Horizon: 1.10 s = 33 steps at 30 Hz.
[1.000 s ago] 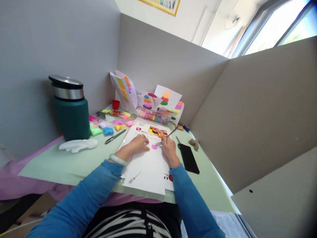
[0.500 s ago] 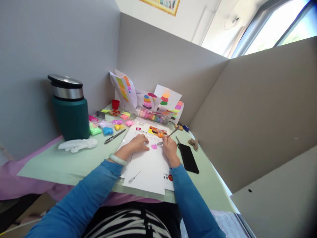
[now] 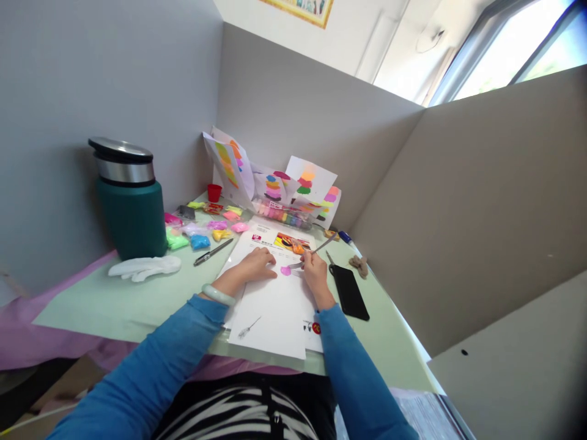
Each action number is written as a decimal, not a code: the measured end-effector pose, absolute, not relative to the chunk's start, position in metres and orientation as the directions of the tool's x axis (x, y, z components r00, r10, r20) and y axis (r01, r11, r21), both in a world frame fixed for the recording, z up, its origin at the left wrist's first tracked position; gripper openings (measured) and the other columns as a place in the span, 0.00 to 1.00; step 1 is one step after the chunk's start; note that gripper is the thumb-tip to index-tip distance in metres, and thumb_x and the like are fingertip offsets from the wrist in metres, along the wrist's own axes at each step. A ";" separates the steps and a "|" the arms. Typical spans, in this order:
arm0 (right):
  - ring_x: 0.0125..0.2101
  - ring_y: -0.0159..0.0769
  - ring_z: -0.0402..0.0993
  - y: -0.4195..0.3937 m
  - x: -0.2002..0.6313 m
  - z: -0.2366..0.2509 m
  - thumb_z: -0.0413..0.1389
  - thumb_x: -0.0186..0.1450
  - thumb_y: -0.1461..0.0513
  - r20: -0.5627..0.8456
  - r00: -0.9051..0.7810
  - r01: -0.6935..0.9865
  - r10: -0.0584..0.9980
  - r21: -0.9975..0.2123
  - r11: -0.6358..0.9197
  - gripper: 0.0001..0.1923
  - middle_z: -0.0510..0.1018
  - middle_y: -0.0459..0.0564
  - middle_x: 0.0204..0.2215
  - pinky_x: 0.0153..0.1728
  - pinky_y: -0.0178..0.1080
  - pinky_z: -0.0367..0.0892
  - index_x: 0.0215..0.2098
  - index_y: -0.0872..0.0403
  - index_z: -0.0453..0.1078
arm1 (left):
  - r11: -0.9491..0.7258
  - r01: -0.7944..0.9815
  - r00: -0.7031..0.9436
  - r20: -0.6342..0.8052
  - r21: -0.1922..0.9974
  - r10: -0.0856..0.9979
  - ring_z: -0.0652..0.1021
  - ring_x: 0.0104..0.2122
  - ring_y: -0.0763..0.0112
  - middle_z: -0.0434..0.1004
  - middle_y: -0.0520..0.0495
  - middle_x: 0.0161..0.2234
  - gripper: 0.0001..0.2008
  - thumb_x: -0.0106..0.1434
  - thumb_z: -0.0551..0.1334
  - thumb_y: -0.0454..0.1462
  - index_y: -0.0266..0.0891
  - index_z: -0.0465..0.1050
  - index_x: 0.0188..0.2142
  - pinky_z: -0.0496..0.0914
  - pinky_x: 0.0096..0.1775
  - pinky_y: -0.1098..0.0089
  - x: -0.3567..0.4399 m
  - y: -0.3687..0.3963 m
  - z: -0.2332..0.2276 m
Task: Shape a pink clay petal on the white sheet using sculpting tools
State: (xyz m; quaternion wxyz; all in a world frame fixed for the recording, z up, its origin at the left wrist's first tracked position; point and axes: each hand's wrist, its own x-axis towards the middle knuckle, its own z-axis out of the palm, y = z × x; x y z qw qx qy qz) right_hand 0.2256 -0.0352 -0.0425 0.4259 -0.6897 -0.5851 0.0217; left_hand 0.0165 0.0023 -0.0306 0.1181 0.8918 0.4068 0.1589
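My right hand (image 3: pixel 315 275) is closed round a metal fork (image 3: pixel 326 242), whose handle slants up to the right. The fork's tines lie at the right edge of a small flat pink patch (image 3: pixel 285 271), which looks like modelling clay, on a white sheet of paper (image 3: pixel 270 318). Left of the patch, my left hand (image 3: pixel 257 266) rests on the paper with its fingers apart and nothing in them. A small broom drawing (image 3: pixel 249 328) shows near the sheet's lower edge. Beneath the sheet is a printed page with an orange packet (image 3: pixel 298 249) on it.
A green flask (image 3: pixel 132 214), a white glove (image 3: pixel 144 267) and a pen (image 3: pixel 213 252) stand or lie at the left. Several bagged colours of clay (image 3: pixel 200 242) lie behind them. On the right are a black phone (image 3: pixel 349 292) and a brown lump (image 3: pixel 359 266). Grey partitions (image 3: pixel 298 104) enclose the table.
The fork has shifted slightly left and down, so its tines now meet the pink patch. My left hand has stayed in place.
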 end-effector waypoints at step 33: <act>0.31 0.37 0.73 -0.040 0.221 -0.036 0.40 0.70 0.56 0.431 0.308 0.885 0.848 -0.456 -0.090 0.22 0.78 0.52 0.28 0.34 0.34 0.59 0.32 0.54 0.72 | -0.642 0.676 0.619 0.193 0.362 0.761 0.70 0.49 0.57 0.73 0.41 0.46 0.20 0.54 0.64 0.44 0.39 0.76 0.45 0.64 0.50 0.65 0.017 0.003 -0.032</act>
